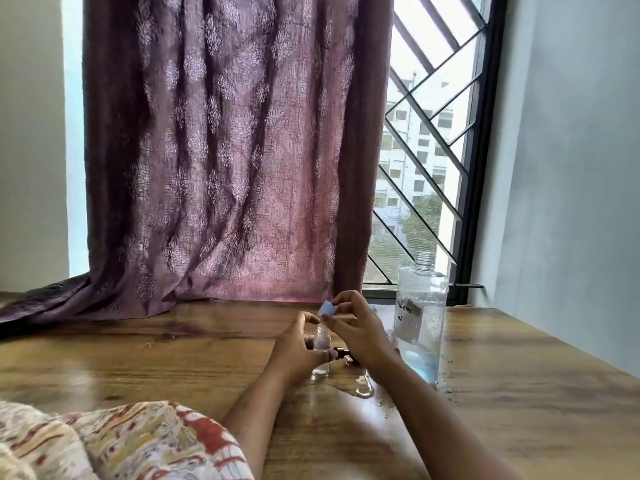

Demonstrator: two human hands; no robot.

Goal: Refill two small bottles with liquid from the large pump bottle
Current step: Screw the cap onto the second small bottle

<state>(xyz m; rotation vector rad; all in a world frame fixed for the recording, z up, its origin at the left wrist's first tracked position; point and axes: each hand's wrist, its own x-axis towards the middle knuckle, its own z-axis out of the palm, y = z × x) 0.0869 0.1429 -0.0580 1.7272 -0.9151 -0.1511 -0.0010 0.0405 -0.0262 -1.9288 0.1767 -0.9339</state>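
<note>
Both hands are tending one small bottle [320, 344] on the table [173, 358]: left hand [298, 348] gripping it upright for steadiness, right hand [356, 330] pinching a blue cap [327, 309] just above its neck, big bottle [420, 323] standing open near the back edge.

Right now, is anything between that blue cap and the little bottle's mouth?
Nothing visible. The right hand pinches the blue cap just above the open neck of the small bottle; the left hand holds that bottle from the side.

Dark item [348, 357] mostly hidden behind right hand [358, 332], perhaps pump.
</note>
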